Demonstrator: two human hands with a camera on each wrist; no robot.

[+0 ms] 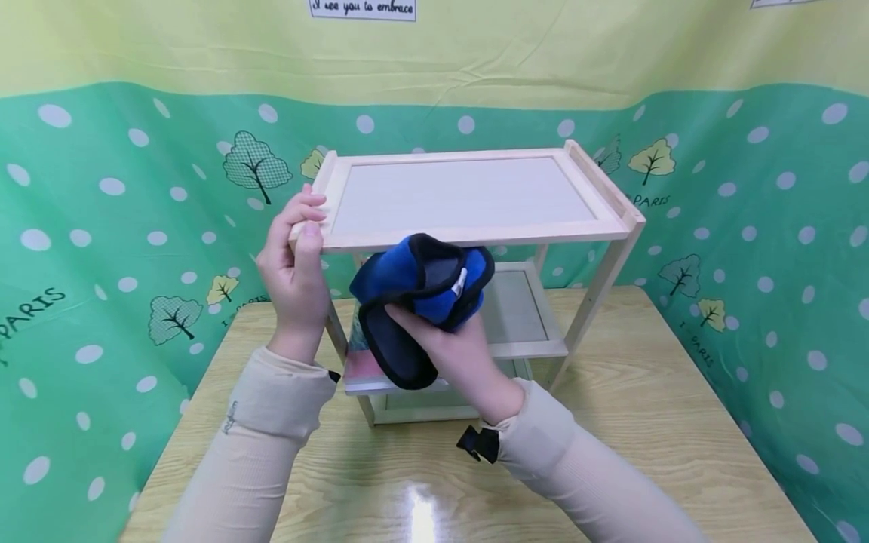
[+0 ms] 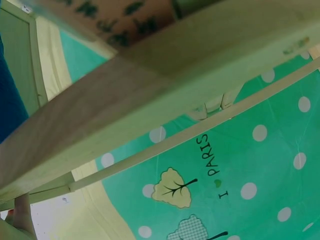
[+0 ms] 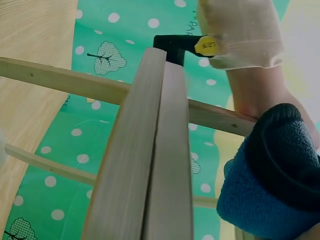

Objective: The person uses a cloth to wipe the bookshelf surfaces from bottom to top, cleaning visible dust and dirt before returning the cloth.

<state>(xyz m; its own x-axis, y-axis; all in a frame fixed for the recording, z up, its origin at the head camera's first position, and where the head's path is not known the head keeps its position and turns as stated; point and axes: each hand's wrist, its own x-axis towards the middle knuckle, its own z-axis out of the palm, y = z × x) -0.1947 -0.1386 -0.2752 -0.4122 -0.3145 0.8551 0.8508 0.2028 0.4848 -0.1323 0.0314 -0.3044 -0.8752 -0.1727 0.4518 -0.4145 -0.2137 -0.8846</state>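
A light wooden shelf rack (image 1: pixel 468 192) stands on the table. At its top left corner, my left hand (image 1: pixel 293 264) grips the side rail, thumb at the front edge and fingers over the rail. Just below the front edge of the top board, my right hand (image 1: pixel 465 354) holds blue fabric slippers (image 1: pixel 387 271) with black trim and a dark sole; whether one or two is hard to tell. A small white tag (image 1: pixel 460 282) shows on them. In the right wrist view the slippers (image 3: pixel 270 185) sit at the right, near the left wrist.
A pink and green printed item (image 1: pixel 363 366) lies at the left of a lower shelf, partly hidden behind the slippers. The middle shelf (image 1: pixel 512 302) and a bottom shelf are below the top board. Behind hangs a green and yellow printed curtain (image 1: pixel 170 249).
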